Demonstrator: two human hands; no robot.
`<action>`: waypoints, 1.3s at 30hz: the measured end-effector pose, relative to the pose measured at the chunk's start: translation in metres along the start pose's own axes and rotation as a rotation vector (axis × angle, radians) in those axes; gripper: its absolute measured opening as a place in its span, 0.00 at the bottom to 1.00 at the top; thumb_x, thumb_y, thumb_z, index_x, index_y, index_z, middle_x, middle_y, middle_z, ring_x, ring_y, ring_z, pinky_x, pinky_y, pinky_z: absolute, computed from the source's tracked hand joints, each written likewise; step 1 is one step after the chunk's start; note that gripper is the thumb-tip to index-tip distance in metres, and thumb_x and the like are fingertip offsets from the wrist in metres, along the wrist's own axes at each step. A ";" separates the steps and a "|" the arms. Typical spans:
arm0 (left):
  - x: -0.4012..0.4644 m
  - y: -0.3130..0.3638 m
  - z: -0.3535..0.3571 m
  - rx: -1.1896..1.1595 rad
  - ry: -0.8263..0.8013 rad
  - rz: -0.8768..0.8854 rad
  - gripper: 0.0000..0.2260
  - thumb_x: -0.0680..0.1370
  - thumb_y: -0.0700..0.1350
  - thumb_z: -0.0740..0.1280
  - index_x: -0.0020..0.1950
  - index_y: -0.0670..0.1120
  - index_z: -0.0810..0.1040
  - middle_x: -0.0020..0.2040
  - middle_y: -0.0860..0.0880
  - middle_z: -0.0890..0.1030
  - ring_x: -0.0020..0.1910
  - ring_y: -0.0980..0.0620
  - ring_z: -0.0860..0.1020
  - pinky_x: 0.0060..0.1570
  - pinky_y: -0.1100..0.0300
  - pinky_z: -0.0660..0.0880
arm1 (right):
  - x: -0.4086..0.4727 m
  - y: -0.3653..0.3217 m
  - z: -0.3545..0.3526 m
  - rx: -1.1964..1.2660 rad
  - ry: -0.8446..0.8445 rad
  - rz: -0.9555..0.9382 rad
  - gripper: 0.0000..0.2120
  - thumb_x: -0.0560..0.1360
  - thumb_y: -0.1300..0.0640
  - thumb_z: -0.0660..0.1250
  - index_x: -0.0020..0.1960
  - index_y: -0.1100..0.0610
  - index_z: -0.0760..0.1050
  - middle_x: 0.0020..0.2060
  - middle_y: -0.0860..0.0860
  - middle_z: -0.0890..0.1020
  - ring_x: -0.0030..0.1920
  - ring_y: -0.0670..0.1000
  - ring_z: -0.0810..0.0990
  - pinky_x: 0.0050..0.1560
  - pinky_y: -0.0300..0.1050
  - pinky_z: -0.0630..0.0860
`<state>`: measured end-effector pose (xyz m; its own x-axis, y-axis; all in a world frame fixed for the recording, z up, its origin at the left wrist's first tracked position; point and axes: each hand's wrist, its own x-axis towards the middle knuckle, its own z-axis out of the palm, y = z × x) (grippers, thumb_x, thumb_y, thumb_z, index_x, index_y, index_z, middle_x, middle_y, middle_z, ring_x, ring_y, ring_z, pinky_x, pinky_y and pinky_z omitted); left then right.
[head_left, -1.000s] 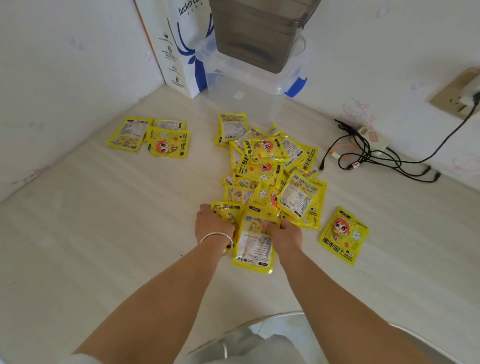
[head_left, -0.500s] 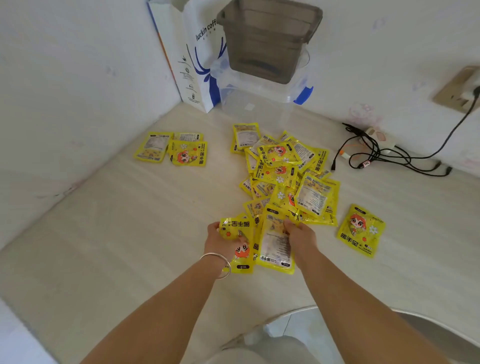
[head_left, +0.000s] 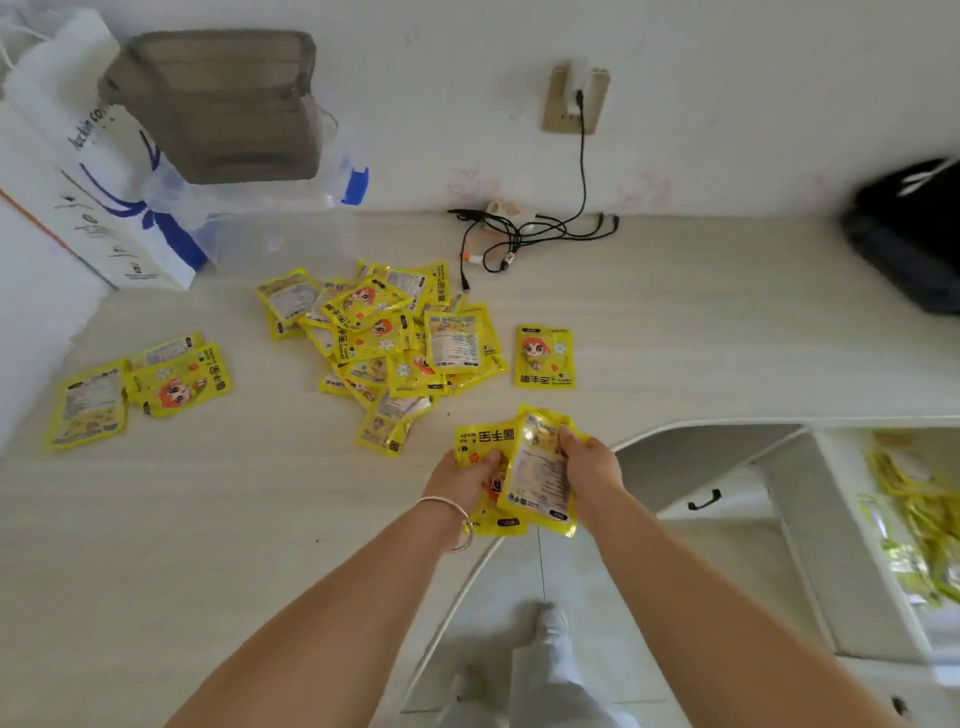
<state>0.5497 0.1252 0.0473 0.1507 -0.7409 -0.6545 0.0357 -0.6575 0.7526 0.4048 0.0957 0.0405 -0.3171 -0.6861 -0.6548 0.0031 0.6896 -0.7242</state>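
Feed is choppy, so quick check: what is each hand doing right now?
Left hand: closed, holding the cartoon-front packet.
Right hand: closed, holding the label-side packet.

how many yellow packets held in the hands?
2: front-side packet in the left hand, back-side packet in the right hand, overlapping. Others may hide behind.

Silver bangle (head_left: 459, 521), left wrist; pale grey trousers (head_left: 545, 680).

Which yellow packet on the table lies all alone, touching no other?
The face-up packet right of the pile, cartoon side showing; the rest lie heaped or in the cluster at left.
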 end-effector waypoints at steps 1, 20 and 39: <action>-0.001 0.001 0.014 0.033 -0.040 -0.001 0.08 0.75 0.46 0.69 0.52 0.45 0.78 0.49 0.44 0.83 0.47 0.44 0.81 0.44 0.52 0.79 | 0.003 0.004 -0.015 0.016 0.035 0.002 0.14 0.78 0.48 0.62 0.49 0.59 0.74 0.46 0.57 0.80 0.45 0.57 0.80 0.47 0.52 0.78; -0.057 -0.018 0.375 0.352 -0.493 -0.119 0.13 0.73 0.42 0.70 0.56 0.39 0.77 0.39 0.42 0.80 0.31 0.48 0.79 0.27 0.55 0.80 | 0.031 0.081 -0.359 0.610 0.251 0.130 0.18 0.68 0.63 0.75 0.54 0.57 0.73 0.52 0.61 0.81 0.50 0.64 0.82 0.51 0.68 0.77; 0.034 -0.035 0.574 0.690 -0.509 -0.068 0.05 0.75 0.46 0.69 0.46 0.50 0.74 0.53 0.42 0.81 0.50 0.42 0.81 0.56 0.43 0.77 | 0.152 0.123 -0.485 0.680 0.715 0.440 0.15 0.67 0.52 0.76 0.49 0.56 0.76 0.49 0.56 0.82 0.51 0.59 0.81 0.55 0.54 0.78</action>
<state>-0.0134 0.0442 -0.0430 -0.2971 -0.5593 -0.7739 -0.6050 -0.5168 0.6057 -0.1031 0.1889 -0.0430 -0.6388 0.0368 -0.7685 0.7083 0.4182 -0.5687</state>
